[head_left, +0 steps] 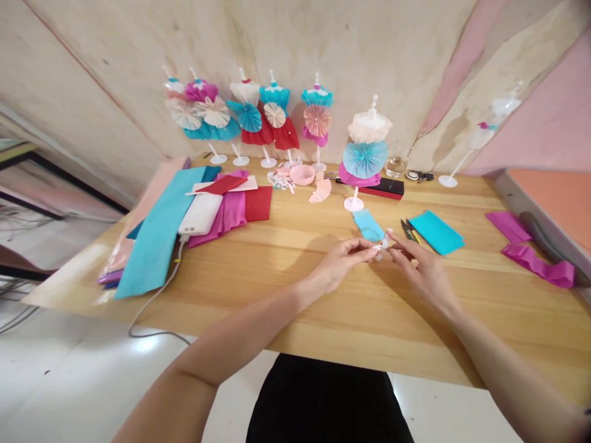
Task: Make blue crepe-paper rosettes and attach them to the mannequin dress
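Observation:
My left hand (340,263) and my right hand (418,266) meet over the middle of the wooden table (295,295). Both pinch a small white piece (381,247) between their fingertips; I cannot make out what it is. Just beyond the fingers lies a folded light-blue paper (369,224). A small mannequin stand (364,154) dressed in white, blue and pink paper stands right behind it.
Several paper-dressed mannequins (258,114) line the back wall. Long blue, pink and red sheets (161,227) and a white power bank (200,215) with a cable lie at left. A teal sheet (436,232), scissors (409,230), magenta crepe strips (538,263), a red-black box (385,188).

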The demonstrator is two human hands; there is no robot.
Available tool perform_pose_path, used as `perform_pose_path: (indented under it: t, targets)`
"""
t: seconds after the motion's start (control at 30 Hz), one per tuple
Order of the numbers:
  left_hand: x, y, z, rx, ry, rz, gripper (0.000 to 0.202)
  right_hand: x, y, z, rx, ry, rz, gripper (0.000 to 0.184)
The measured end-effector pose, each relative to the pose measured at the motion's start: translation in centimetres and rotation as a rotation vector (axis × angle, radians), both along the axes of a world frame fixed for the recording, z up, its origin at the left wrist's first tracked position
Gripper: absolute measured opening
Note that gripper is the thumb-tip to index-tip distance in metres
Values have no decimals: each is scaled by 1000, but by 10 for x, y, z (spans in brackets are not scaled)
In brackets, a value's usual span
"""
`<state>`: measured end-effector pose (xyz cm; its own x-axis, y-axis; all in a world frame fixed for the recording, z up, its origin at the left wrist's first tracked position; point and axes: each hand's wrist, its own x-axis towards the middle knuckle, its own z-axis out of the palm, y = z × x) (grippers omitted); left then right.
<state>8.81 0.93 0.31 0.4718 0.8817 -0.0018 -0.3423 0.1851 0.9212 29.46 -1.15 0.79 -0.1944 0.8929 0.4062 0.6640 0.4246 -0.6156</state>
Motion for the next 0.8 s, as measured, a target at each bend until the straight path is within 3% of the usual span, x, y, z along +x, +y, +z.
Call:
perform_pose_path:
  t: [0.1,0.17,0.27,0.47,0.8]
  targets:
    - [1,-1,0,30,52,9,27,-2,-6,7,222,-127,-109,32]
    - [1,-4,2,75,82,7,27,-6,-10,13,292,-144,-78,28]
    - [1,-8,5,156,114,13,27,-14,-14,18,325,-185,-2,23]
    - [0,-11,6,272,213,47,29,-18,-14,14,347,-279,-34,17]
    - [3,-19,5,377,288,113,24,-12,-17,5,531,-525,-110,13]
